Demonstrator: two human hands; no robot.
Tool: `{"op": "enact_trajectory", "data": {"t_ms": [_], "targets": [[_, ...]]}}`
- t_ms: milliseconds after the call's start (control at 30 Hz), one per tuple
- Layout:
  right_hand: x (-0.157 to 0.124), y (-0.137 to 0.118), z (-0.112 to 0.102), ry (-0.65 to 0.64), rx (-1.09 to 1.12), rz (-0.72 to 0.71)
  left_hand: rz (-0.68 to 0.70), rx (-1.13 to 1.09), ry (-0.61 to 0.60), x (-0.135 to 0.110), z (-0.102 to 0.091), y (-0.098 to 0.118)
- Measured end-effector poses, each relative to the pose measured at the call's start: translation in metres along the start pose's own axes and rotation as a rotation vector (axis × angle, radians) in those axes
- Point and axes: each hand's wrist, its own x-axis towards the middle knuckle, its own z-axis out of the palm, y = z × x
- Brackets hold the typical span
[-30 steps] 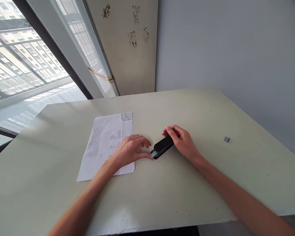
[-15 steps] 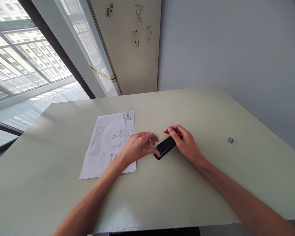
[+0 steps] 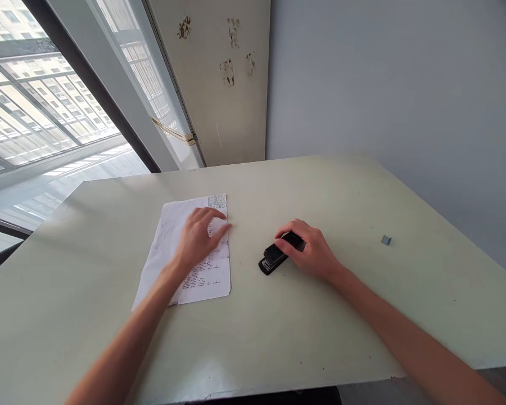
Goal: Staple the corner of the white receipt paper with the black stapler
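A black stapler (image 3: 274, 256) lies slantwise on the table, its front end toward the papers. My right hand (image 3: 306, 244) grips its rear half from above, thumb on the near side and fingers over the far side. Printed papers (image 3: 206, 281) lie flat to the left, with small dark text along their right part. Over them is my left hand (image 3: 200, 233), thumb and fingers apart and nothing between them. Whether it touches the sheets I cannot tell.
The pale table (image 3: 341, 326) fills most of the view. A small grey piece (image 3: 386, 240) lies on its right side. Beyond the back edge stand a stained cream panel (image 3: 225, 112) and a grey-blue wall (image 3: 362, 73). Glass panes (image 3: 46, 107) are at the left.
My left hand has left the stapler's front end and moved left over the papers. My right hand has shifted its hold along the stapler. The papers look slightly spread at the lower edge.
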Motion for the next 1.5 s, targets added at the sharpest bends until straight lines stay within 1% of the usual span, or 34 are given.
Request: {"op": "enact_trajectory", "data": {"t_ms": [33, 67, 100, 167, 233, 300, 500, 733, 867, 1033, 1200, 1267, 1333, 1400, 1467, 1500], "targets": [[0.000, 0.001, -0.002, -0.041, -0.026, -0.082, -0.095, 0.077, 0.035, 0.005, -0.003, -0.016], [0.000, 0.003, -0.003, -0.081, -0.050, -0.151, -0.187, 0.140, 0.040, 0.010, -0.006, -0.032], [0.000, 0.004, -0.005, -0.111, -0.071, -0.203, -0.237, 0.160, 0.044, 0.015, -0.008, -0.047], [0.000, 0.006, -0.007, -0.126, -0.107, -0.253, -0.296, 0.180, 0.032, 0.023, -0.010, -0.071], [0.000, 0.008, -0.007, -0.113, -0.132, -0.259, -0.321, 0.190, 0.016, 0.026, -0.008, -0.084], [0.000, 0.008, -0.006, -0.102, -0.141, -0.247, -0.335, 0.209, 0.017, 0.026, -0.004, -0.086], [0.002, 0.011, -0.005, -0.082, -0.182, -0.219, -0.340, 0.209, 0.032, 0.010, 0.009, -0.063], [-0.002, 0.018, -0.005, -0.062, -0.202, -0.196, -0.288, 0.099, -0.012, -0.020, 0.004, -0.036], [-0.006, 0.018, -0.001, -0.050, -0.179, -0.175, -0.241, 0.066, -0.032, -0.033, 0.008, -0.014], [-0.007, 0.014, -0.001, -0.067, -0.169, -0.105, -0.205, 0.058, -0.017, -0.036, 0.020, 0.007], [-0.007, 0.007, -0.004, -0.100, -0.161, -0.027, -0.194, 0.063, 0.031, -0.033, 0.036, 0.021], [-0.005, 0.003, -0.006, -0.118, -0.143, 0.016, -0.184, 0.058, 0.050, -0.033, 0.040, 0.026], [-0.004, -0.002, -0.009, -0.132, -0.110, 0.082, -0.170, 0.052, 0.073, -0.036, 0.039, 0.030], [-0.003, -0.007, -0.011, -0.139, -0.068, 0.160, -0.128, 0.042, 0.091, -0.040, 0.033, 0.033], [-0.002, -0.011, -0.010, -0.138, -0.035, 0.223, -0.036, 0.001, 0.074, -0.046, 0.023, 0.035], [0.000, -0.012, -0.010, -0.137, -0.029, 0.249, 0.024, -0.034, 0.045, -0.050, 0.018, 0.035]]}}
